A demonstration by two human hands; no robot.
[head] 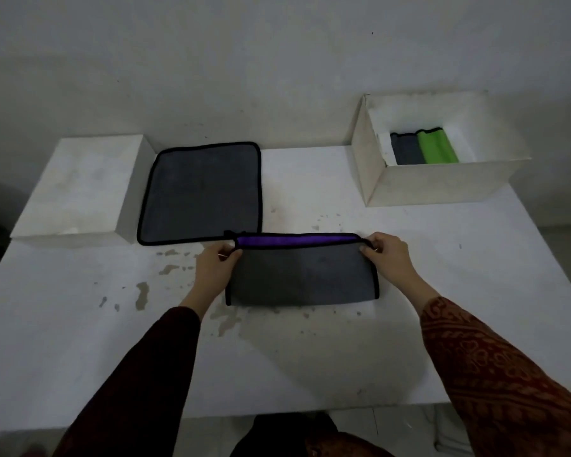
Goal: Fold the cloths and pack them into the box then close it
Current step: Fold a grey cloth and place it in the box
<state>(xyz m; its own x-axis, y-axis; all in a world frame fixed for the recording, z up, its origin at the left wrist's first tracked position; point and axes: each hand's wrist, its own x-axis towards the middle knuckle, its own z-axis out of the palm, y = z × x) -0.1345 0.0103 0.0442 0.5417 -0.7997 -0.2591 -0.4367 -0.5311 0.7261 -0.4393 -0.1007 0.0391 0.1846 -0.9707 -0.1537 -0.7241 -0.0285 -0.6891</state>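
- A grey microfibre cloth with black edging and a purple underside (299, 275) is seen folded in half on the white, stained tabletop (80, 341), with a purple strip left exposed along its far edge.
- Its far left corner is pinched by the left hand (216, 268), fingers curled onto the hem; its far right corner is pinched by the right hand (388, 255) in the same way.
- The fold line is laid towards the person, on the near side of both grips.
- Just beyond the left hand's grip, a second grey square cloth with black edging (201, 192) is spread flat and unfolded; its near right corner is close to the held cloth's far left corner, and whether they touch cannot be told.
- Left of that flat cloth, a white rectangular lid-like box (76, 189) is set against the wall.
- Well beyond the right hand's grip and to its right, an open white box (442, 183) is placed; a folded dark grey cloth (406, 148) and a folded bright green cloth (437, 145) are lying side by side inside it.
- Between the grips and the open box only bare tabletop is seen.
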